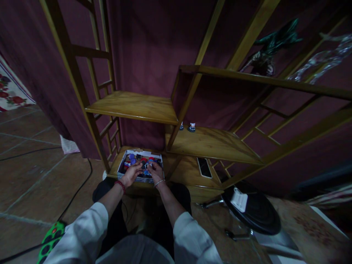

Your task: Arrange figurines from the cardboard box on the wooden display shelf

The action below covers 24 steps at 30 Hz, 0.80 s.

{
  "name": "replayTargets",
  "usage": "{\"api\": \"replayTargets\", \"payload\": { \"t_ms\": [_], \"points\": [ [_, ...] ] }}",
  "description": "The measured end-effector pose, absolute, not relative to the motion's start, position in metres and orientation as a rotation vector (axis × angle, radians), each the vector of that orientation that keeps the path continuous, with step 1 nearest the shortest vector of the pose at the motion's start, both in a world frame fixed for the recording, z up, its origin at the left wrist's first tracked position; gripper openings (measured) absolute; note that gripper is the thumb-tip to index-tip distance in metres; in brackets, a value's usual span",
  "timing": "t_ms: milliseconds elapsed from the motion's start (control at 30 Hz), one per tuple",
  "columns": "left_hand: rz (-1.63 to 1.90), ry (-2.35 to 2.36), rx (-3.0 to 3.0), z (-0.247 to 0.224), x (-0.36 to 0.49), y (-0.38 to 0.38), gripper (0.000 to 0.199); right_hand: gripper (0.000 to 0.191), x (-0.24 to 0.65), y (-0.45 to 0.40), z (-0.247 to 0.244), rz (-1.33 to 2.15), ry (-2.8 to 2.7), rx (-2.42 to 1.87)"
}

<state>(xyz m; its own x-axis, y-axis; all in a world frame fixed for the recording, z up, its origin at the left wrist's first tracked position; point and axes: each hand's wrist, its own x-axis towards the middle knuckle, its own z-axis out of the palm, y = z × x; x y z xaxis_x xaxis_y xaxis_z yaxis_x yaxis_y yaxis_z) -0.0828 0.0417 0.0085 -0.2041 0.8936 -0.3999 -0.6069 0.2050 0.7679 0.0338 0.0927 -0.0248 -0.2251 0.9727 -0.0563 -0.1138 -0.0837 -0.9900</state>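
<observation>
A white cardboard box (120,169) sits on the lowest shelf, filled with small red, blue, purple and black pieces that look like toy parts. Over the box, my left hand (133,173) has its fingers bent together beside a small dark round piece (143,164). Close on its right, my right hand (155,172) pinches with thumb and fingers near a small white-and-blue piece (149,166). The fingertips nearly meet above the contents. What exactly each hand holds is too small to make out.
Around the box stands a wooden shelf unit (134,104). A phone (204,167) lies to the right on the bottom shelf, below a small figure (191,127). A black stool (251,211) bearing a white object is at right; a green power strip (52,238) lies at left.
</observation>
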Motion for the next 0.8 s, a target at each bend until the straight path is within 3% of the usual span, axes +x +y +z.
{"api": "replayTargets", "payload": {
  "t_ms": [800],
  "points": [
    [1.421, 1.041, 0.405, 0.0049, -0.0853, 0.0407, 0.005, 0.031, 0.0314, 0.0997, -0.0325, 1.372, -1.395, -1.079]
  ]
}}
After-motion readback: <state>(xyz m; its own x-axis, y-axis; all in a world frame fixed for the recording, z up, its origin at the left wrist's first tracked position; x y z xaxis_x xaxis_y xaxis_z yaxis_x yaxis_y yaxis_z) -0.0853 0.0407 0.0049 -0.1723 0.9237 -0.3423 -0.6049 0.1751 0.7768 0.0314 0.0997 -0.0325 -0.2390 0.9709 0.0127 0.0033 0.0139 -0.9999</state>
